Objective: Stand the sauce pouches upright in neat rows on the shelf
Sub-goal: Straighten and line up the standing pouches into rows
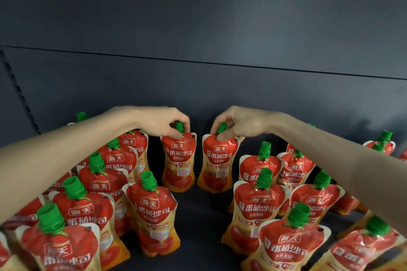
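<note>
Now the left hand (163, 124) is pinching the first pouch (178, 165) by its cap, the right hand (237, 124) pinching the second pouch (218, 165) likewise.

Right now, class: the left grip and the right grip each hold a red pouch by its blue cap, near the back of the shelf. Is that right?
No: the caps are green, not blue. In the head view the left grip holds the left pouch and the right grip the right pouch, each by its green cap, near the back of the shelf.
</note>
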`<state>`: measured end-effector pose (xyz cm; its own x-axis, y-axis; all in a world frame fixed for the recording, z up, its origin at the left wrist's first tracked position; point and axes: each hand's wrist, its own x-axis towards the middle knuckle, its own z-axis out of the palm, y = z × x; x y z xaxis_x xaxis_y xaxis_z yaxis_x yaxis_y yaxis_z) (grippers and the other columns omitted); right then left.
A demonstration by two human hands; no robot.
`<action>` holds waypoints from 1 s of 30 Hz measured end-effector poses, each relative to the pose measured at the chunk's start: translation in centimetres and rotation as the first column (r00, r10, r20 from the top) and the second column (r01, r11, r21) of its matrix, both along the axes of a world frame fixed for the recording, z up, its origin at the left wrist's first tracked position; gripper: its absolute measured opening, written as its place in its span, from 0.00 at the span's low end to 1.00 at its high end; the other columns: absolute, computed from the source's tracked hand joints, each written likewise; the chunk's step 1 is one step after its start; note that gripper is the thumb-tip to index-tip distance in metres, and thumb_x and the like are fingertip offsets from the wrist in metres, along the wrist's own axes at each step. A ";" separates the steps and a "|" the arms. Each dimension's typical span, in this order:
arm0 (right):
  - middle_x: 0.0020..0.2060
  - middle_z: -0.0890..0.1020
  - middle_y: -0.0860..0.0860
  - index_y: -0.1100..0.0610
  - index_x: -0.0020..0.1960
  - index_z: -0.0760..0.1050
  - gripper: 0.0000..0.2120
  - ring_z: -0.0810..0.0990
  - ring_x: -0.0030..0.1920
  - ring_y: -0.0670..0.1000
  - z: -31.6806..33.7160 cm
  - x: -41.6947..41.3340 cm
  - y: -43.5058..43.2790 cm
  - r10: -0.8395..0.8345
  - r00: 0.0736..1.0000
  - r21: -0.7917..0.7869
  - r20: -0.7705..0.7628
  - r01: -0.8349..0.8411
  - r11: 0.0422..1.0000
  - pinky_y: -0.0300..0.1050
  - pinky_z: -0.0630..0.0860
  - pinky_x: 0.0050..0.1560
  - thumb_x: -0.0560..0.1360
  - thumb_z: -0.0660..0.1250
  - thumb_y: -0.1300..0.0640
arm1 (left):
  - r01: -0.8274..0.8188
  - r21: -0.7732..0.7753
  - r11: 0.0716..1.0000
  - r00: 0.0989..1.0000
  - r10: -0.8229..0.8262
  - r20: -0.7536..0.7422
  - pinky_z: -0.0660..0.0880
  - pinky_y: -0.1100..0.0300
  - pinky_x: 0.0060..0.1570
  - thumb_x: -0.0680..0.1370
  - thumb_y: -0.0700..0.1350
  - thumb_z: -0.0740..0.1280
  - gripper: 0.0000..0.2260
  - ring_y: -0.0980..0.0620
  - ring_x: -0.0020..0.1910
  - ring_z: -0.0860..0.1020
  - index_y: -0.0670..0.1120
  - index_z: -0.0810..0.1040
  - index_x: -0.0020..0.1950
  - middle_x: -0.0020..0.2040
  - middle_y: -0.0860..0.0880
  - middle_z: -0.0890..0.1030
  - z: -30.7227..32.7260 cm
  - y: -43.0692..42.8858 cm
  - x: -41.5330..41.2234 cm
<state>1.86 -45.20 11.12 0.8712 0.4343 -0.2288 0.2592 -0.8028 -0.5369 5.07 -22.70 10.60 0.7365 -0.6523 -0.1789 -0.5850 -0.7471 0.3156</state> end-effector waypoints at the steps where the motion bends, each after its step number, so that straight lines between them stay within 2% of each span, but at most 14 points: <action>1: 0.44 0.81 0.46 0.51 0.55 0.77 0.09 0.82 0.46 0.48 0.0 -0.1 0.0 -0.002 1.000 -0.009 0.010 0.002 1.000 0.49 0.82 0.49 0.75 0.67 0.58 | -0.004 -0.003 1.000 1.000 0.004 0.001 0.72 0.71 0.35 0.77 0.48 0.66 0.07 0.63 0.38 0.78 0.54 0.75 0.55 0.45 0.58 0.79 0.0 0.0 0.0; 6: 0.51 0.80 0.50 0.54 0.61 0.74 0.15 0.81 0.51 0.51 0.3 -0.5 -0.1 -0.038 0.999 0.000 0.039 0.038 0.999 0.49 0.81 0.52 0.75 0.69 0.57 | -0.032 -0.035 0.999 0.999 0.033 0.034 0.73 0.68 0.45 0.77 0.49 0.67 0.13 0.63 0.43 0.76 0.52 0.73 0.60 0.52 0.56 0.77 0.4 0.0 -0.4; 8: 0.52 0.80 0.51 0.54 0.64 0.71 0.19 0.81 0.52 0.51 0.6 -0.9 -0.3 -0.054 0.996 -0.012 0.069 0.055 0.998 0.48 0.80 0.53 0.75 0.68 0.57 | -0.047 -0.061 0.997 0.997 0.050 0.055 0.74 0.63 0.52 0.76 0.48 0.67 0.13 0.60 0.50 0.77 0.51 0.74 0.61 0.56 0.53 0.77 0.8 0.1 -0.7; 10: 0.55 0.79 0.51 0.54 0.64 0.70 0.19 0.80 0.54 0.51 0.9 -1.6 -0.5 -0.073 0.989 -0.029 0.125 0.077 0.997 0.47 0.79 0.55 0.75 0.68 0.56 | -0.059 -0.095 0.994 0.995 0.066 0.071 0.74 0.60 0.56 0.76 0.48 0.67 0.12 0.56 0.54 0.77 0.51 0.75 0.59 0.57 0.51 0.78 1.3 0.3 -1.2; 12: 0.58 0.78 0.50 0.53 0.63 0.72 0.18 0.78 0.56 0.49 1.5 -2.6 -0.8 -0.088 0.971 -0.050 0.221 0.101 0.994 0.44 0.76 0.57 0.75 0.68 0.54 | -0.064 -0.158 0.985 0.990 0.082 0.113 0.73 0.61 0.57 0.76 0.48 0.67 0.10 0.58 0.56 0.77 0.51 0.76 0.57 0.56 0.54 0.79 2.0 0.6 -2.1; 14: 0.59 0.77 0.48 0.53 0.62 0.73 0.16 0.76 0.57 0.47 2.1 -4.2 -1.1 -0.095 0.952 -0.044 0.292 0.112 0.993 0.42 0.72 0.58 0.75 0.68 0.53 | -0.060 -0.240 0.969 0.981 0.102 0.166 0.72 0.63 0.56 0.76 0.47 0.67 0.09 0.63 0.53 0.76 0.51 0.77 0.55 0.54 0.57 0.78 2.5 0.7 -3.4; 16: 0.57 0.78 0.47 0.52 0.60 0.74 0.14 0.77 0.57 0.47 2.6 -6.2 -1.3 -0.111 0.948 0.001 0.299 0.116 0.993 0.41 0.72 0.57 0.75 0.68 0.53 | -0.052 -0.291 0.955 0.975 0.111 0.191 0.72 0.68 0.53 0.76 0.48 0.67 0.08 0.70 0.48 0.75 0.51 0.78 0.54 0.51 0.60 0.77 2.9 0.7 -5.3; 18: 0.54 0.80 0.48 0.52 0.58 0.76 0.12 0.79 0.54 0.47 2.7 -8.2 -1.6 -0.115 0.955 0.051 0.274 0.105 0.993 0.42 0.74 0.57 0.75 0.68 0.52 | -0.037 -0.308 0.951 0.979 0.096 0.177 0.73 0.67 0.54 0.76 0.49 0.66 0.08 0.71 0.47 0.76 0.52 0.78 0.54 0.51 0.61 0.78 3.0 0.9 -7.2; 20: 0.50 0.83 0.48 0.53 0.56 0.77 0.12 0.81 0.51 0.47 2.4 -10.2 -1.9 -0.103 0.966 0.068 0.236 0.089 0.994 0.45 0.76 0.59 0.74 0.68 0.52 | -0.039 -0.280 0.959 0.991 0.074 0.116 0.74 0.63 0.56 0.73 0.56 0.65 0.12 0.67 0.50 0.77 0.54 0.78 0.53 0.51 0.61 0.80 2.9 1.4 -9.2; 22: 0.48 0.83 0.47 0.52 0.54 0.78 0.11 0.81 0.50 0.45 1.8 -12.0 -2.2 -0.068 0.976 0.038 0.208 0.062 0.997 0.47 0.76 0.60 0.73 0.69 0.50 | -0.045 -0.201 0.979 0.997 0.057 0.055 0.75 0.64 0.55 0.66 0.66 0.63 0.22 0.67 0.51 0.77 0.57 0.77 0.54 0.51 0.61 0.80 2.6 2.0 -11.3; 24: 0.49 0.83 0.46 0.50 0.54 0.78 0.12 0.81 0.50 0.44 1.3 -13.8 -2.4 -0.041 0.982 0.001 0.186 0.042 0.999 0.48 0.76 0.60 0.72 0.70 0.47 | -0.072 -0.136 0.988 0.997 0.071 -0.012 0.75 0.66 0.54 0.61 0.72 0.62 0.29 0.67 0.51 0.77 0.58 0.76 0.56 0.51 0.62 0.80 2.3 2.4 -13.2; 26: 0.54 0.80 0.45 0.50 0.57 0.76 0.15 0.79 0.53 0.45 1.0 -15.1 -2.5 -0.030 0.978 -0.063 0.205 0.044 0.997 0.47 0.75 0.60 0.72 0.70 0.47 | -0.110 -0.068 0.992 0.994 0.109 -0.015 0.75 0.64 0.55 0.63 0.69 0.65 0.28 0.63 0.52 0.78 0.57 0.75 0.58 0.52 0.61 0.79 1.8 2.9 -14.6; 28: 0.56 0.76 0.46 0.52 0.63 0.73 0.19 0.76 0.56 0.48 0.7 -15.8 -2.4 -0.045 0.964 -0.150 0.260 0.087 0.985 0.44 0.73 0.60 0.73 0.69 0.49 | -0.138 -0.001 0.990 0.989 0.138 0.048 0.74 0.59 0.57 0.69 0.60 0.69 0.21 0.59 0.53 0.76 0.56 0.73 0.60 0.55 0.61 0.78 1.5 3.2 -15.2; 30: 0.56 0.76 0.49 0.52 0.63 0.73 0.19 0.75 0.58 0.50 0.6 -16.0 -2.0 -0.056 0.957 -0.195 0.286 0.115 0.974 0.42 0.71 0.55 0.74 0.69 0.51 | -0.171 0.041 0.984 0.980 0.165 0.109 0.73 0.59 0.55 0.72 0.52 0.71 0.19 0.58 0.54 0.75 0.54 0.73 0.61 0.56 0.58 0.77 1.1 3.2 -15.5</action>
<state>-14.13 -47.23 11.68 0.9447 0.3239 -0.0504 0.2990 -0.9144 -0.2728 -10.43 -19.53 11.69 0.8513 -0.5099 -0.1239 -0.4777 -0.8508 0.2191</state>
